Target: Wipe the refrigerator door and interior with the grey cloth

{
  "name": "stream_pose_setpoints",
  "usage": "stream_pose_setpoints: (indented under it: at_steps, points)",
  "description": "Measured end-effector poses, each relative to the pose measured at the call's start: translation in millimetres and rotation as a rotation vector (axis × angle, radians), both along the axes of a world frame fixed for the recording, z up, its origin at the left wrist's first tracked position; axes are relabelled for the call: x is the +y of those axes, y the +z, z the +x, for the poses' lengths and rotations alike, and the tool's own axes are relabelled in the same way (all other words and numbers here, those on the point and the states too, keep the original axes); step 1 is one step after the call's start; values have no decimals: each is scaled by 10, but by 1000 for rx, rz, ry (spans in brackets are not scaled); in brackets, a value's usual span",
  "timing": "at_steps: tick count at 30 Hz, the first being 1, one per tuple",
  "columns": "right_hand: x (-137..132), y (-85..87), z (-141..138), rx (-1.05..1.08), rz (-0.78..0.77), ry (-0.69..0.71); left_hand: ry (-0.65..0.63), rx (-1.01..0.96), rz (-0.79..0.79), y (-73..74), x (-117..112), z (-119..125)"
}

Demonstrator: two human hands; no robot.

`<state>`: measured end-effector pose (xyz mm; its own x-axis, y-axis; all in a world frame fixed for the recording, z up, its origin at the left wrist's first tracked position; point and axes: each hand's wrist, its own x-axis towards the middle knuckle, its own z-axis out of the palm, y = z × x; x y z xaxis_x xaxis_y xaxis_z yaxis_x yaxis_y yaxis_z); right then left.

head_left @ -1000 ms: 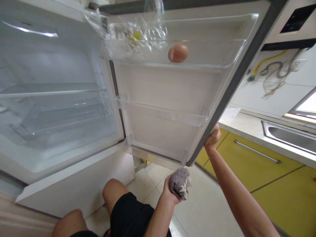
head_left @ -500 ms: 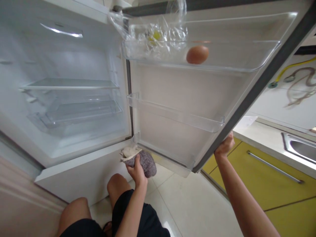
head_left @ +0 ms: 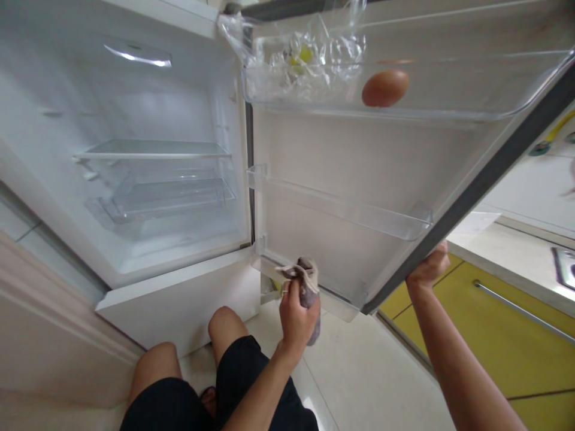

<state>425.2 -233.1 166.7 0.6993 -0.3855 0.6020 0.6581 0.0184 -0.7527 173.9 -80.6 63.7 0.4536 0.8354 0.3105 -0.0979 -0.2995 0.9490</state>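
Fridge lamp (head_left: 137, 58) glowing white; glints on plastic bag (head_left: 345, 51); edges stretched, slightly soft.

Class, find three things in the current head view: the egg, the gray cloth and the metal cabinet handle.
Brown egg (head_left: 385, 88): head view, middle of its shell.
Gray cloth (head_left: 309, 291): head view, the bunched part beside the fingers (head_left: 294, 293).
Metal cabinet handle (head_left: 523, 310): head view, along its bar.

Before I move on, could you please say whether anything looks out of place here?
The plastic bag looks untidy: crumpled, it sticks up past the rim of the top door bin, near a loose egg.
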Motion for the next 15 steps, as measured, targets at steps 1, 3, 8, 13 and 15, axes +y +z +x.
stream_pose_setpoints:
  at_steps: [1, 3, 8, 13, 15]
  points:
    - [2, -1, -2, -1, 0, -1, -102, 19, 26, 53, -105, -3]
    - [3, -3, -5, -3, -1, -1, -284, 54, 54, 154, -260, -6]
    - [-13, -15, 11, -6, -14, 10, -489, 34, 48, 344, -341, 15]
    - [-31, -27, 34, 3, -35, 12, -416, 150, 369, 603, -22, 96]
    - [-34, -34, 41, 4, -41, 17, -334, 245, 571, 748, 181, 151]
